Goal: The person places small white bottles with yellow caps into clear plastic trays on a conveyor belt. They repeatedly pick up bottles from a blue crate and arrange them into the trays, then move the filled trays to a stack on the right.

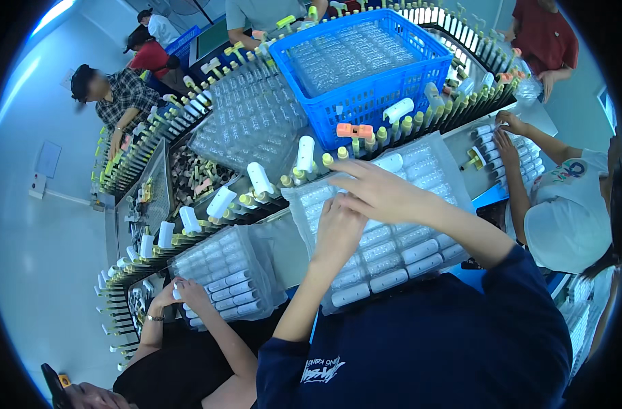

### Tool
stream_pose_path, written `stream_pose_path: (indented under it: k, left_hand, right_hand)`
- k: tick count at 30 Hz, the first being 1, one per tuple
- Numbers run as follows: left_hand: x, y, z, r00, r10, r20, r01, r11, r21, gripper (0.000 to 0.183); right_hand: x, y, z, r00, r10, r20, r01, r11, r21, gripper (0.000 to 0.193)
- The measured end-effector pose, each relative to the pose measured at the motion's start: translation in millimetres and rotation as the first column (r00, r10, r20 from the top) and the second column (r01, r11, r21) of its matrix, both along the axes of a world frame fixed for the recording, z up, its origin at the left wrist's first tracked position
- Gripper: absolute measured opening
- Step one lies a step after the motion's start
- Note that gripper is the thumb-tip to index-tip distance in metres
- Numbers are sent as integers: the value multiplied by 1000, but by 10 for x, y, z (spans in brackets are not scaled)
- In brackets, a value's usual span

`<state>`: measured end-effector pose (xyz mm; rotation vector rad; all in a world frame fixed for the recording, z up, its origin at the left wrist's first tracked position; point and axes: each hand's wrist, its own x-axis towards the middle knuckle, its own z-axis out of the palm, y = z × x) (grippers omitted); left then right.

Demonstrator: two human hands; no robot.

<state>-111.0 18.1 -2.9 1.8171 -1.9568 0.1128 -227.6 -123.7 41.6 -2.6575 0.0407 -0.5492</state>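
My left hand (341, 230) and my right hand (384, 194) meet above a clear plastic blister tray (382, 262). The left fingers are curled together, and the right hand partly covers them; whatever they hold is hidden. Stretched out and slightly apart, my right fingers cross over the left fingertips. White cylindrical shells (388, 281) lie in the tray's near rows, while several other pockets show only clear plastic. Close behind the right hand is another white shell (391, 162). A yellow-tipped peg (343, 153) stands just beyond the right fingertips.
A conveyor rail with yellow-tipped pegs (284, 183) curves behind the tray, some pegs carrying white shells (259, 178). Beyond it stands a blue crate (376, 88) of clear trays. Co-workers handle similar trays at the left (219, 276) and right (522, 160).
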Motion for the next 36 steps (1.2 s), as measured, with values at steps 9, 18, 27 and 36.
stream_pose_path:
  k: [9, 18, 27, 36]
  left_hand:
    - [97, -99, 210, 996, -30, -78, 38, 993, 108, 34]
    - [861, -312, 502, 541, 552, -635, -680, 731, 55, 34]
    - [1549, -275, 137, 537, 808, -242, -827, 561, 36, 35]
    - [2293, 45, -219, 511, 853, -108, -841, 522, 140, 43]
  right_hand:
    - [-1667, 498, 6, 944, -116, -310, 107, 993, -47, 28]
    - [-1646, 580, -176, 953, -213, -214, 217, 976, -2, 33]
    - [-1657, 549, -193, 951, -221, -218, 229, 973, 13, 37]
    - [-1679, 517, -160, 952, -178, -248, 187, 982, 12, 35]
